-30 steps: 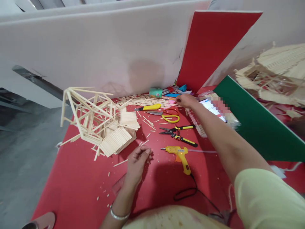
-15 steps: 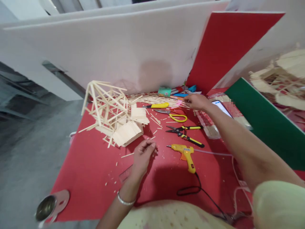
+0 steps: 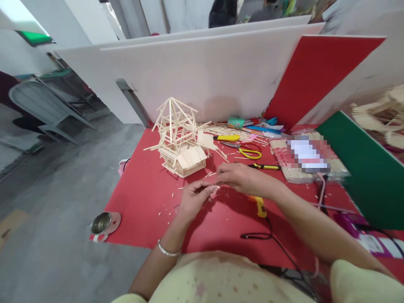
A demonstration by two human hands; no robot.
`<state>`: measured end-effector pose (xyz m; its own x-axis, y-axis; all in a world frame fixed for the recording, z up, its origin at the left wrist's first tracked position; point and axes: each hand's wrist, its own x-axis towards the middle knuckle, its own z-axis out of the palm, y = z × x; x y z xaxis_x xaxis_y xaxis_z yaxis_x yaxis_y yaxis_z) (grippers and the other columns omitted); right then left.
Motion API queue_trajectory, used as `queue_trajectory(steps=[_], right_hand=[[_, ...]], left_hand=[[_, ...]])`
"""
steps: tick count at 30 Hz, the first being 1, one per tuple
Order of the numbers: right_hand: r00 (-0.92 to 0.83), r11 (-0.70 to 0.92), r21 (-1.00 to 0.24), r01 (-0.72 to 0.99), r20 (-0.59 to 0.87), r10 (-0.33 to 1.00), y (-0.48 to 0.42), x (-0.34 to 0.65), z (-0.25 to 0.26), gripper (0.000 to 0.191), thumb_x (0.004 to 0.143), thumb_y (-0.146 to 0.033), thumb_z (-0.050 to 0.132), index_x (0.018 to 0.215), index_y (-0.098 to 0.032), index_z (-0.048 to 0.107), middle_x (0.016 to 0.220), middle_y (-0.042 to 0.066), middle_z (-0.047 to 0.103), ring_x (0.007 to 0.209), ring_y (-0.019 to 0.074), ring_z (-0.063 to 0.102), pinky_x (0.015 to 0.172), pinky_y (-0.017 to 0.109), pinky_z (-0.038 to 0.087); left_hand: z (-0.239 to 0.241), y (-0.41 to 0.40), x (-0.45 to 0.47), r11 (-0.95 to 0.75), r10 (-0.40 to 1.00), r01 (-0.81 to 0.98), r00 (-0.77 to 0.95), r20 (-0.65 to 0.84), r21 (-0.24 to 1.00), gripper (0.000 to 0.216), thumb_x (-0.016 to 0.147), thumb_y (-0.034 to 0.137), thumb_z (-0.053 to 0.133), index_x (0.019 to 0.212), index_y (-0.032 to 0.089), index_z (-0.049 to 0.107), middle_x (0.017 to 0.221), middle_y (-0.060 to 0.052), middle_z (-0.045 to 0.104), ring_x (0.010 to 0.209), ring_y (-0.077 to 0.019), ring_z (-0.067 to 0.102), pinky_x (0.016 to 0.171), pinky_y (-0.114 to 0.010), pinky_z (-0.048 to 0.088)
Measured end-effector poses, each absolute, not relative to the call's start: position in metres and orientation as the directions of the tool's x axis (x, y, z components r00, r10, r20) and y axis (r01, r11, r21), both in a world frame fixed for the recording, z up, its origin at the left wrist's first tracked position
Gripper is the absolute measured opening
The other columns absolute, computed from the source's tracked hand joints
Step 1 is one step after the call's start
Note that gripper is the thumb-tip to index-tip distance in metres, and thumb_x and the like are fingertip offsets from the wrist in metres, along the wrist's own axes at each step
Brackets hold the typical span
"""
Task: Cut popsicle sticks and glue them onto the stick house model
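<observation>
Head view: right hand (image 3: pixel 241 179) has come back from the stick pile (image 3: pixel 217 126) to meet left hand (image 3: pixel 194 198). Both sets of fingertips are closed on a small piece (image 3: pixel 215 192) just above the red mat (image 3: pixel 139 198), near the glue gun (image 3: pixel 259 206).

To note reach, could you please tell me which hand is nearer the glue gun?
Right. The right hand is just beyond the glue gun, its wrist partly over it. The left hand is farther off, to the gun's left.

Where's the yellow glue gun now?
In the head view, the glue gun lies on the red mat right of centre, partly hidden under the wrist of the right hand, its black cord trailing toward the person.
</observation>
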<state>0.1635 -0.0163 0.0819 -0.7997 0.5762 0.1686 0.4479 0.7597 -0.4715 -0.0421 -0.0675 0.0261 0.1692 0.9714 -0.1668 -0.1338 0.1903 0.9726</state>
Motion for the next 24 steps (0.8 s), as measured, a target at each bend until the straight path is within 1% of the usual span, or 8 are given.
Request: queue_trajectory(steps=[3,5,9,12,15,18,21,24], right_hand=[[-0.769,0.749,-0.499,0.436,0.227,0.598,-0.018,0.155,0.069,0.024,0.098,-0.020,0.051,0.102,-0.019,0.075,0.089,0.005,0.067,0.078,0.0123,0.058,0.071,0.023,0.041],[-0.718,0.698,-0.578,0.424,0.255,0.647,-0.018,0.156,0.062,0.022,0.097,-0.025,0.055,0.095,-0.016,0.075,0.085,0.005,0.069,0.076,0.0120,0.060,0.072,0.022,0.042],[-0.456,0.464,-0.768,0.441,0.253,0.853,-0.016,0.170,0.054,0.021,0.092,-0.034,0.063,0.088,-0.016,0.074,0.079,0.001,0.071,0.071,0.0108,0.061,0.068,0.021,0.043],[-0.290,0.317,-0.826,0.466,0.196,0.937,-0.019,0.181,0.047,0.029,0.093,-0.041,0.059,0.086,-0.017,0.073,0.073,-0.001,0.069,0.064,0.0101,0.058,0.062,0.020,0.042],[-0.304,0.255,-0.867,0.428,0.128,0.944,-0.027,0.181,0.036,0.033,0.094,-0.046,0.056,0.092,-0.018,0.074,0.076,0.000,0.071,0.065,0.0107,0.059,0.063,0.021,0.044],[-0.342,0.216,-0.915,0.340,0.093,0.935,-0.035,0.168,0.025,0.032,0.090,-0.048,0.063,0.099,-0.019,0.075,0.088,0.002,0.074,0.075,0.0131,0.063,0.069,0.023,0.046],[-0.368,0.199,-0.945,0.259,0.094,0.925,-0.039,0.155,0.020,0.033,0.088,-0.049,0.065,0.092,-0.018,0.076,0.084,0.002,0.073,0.076,0.0138,0.062,0.069,0.023,0.046],[-0.365,0.212,-0.945,0.248,0.112,0.924,-0.038,0.152,0.019,0.032,0.089,-0.047,0.065,0.086,-0.018,0.077,0.082,0.003,0.071,0.077,0.0142,0.062,0.071,0.025,0.047]], left_hand=[[0.023,-0.073,-0.053,0.223,0.957,-0.062,0.202,-0.206,0.973,0.028,0.075,0.040,0.081,0.088,0.016,0.079,0.063,-0.002,0.066,0.046,-0.0068,0.049,0.046,-0.019,0.036],[0.019,-0.074,-0.055,0.228,0.949,-0.058,0.235,-0.208,0.972,0.028,0.076,0.040,0.080,0.089,0.015,0.077,0.065,-0.002,0.066,0.047,-0.0063,0.048,0.046,-0.019,0.037],[0.011,-0.073,-0.047,0.278,0.944,-0.179,0.233,-0.234,0.944,0.028,0.074,0.041,0.081,0.082,0.016,0.071,0.065,0.000,0.063,0.048,-0.0059,0.048,0.045,-0.018,0.036],[0.007,-0.070,-0.041,0.307,0.941,-0.229,0.217,-0.258,0.924,0.030,0.073,0.042,0.082,0.084,0.016,0.070,0.064,0.002,0.061,0.048,-0.0054,0.048,0.044,-0.017,0.035],[0.003,-0.067,-0.037,0.305,0.940,-0.228,0.228,-0.254,0.925,0.031,0.075,0.042,0.081,0.087,0.016,0.069,0.065,0.002,0.061,0.048,-0.0054,0.049,0.044,-0.017,0.035],[-0.002,-0.064,-0.033,0.298,0.936,-0.209,0.255,-0.242,0.932,0.031,0.076,0.042,0.080,0.089,0.016,0.069,0.064,0.003,0.060,0.049,-0.0062,0.050,0.044,-0.018,0.035],[-0.007,-0.064,-0.031,0.302,0.931,-0.171,0.265,-0.251,0.938,0.032,0.076,0.043,0.080,0.088,0.016,0.070,0.061,0.003,0.058,0.048,-0.0063,0.048,0.045,-0.019,0.035],[-0.008,-0.064,-0.031,0.307,0.924,-0.134,0.281,-0.261,0.942,0.032,0.075,0.045,0.080,0.087,0.016,0.072,0.060,0.003,0.057,0.047,-0.0055,0.044,0.046,-0.019,0.034]])
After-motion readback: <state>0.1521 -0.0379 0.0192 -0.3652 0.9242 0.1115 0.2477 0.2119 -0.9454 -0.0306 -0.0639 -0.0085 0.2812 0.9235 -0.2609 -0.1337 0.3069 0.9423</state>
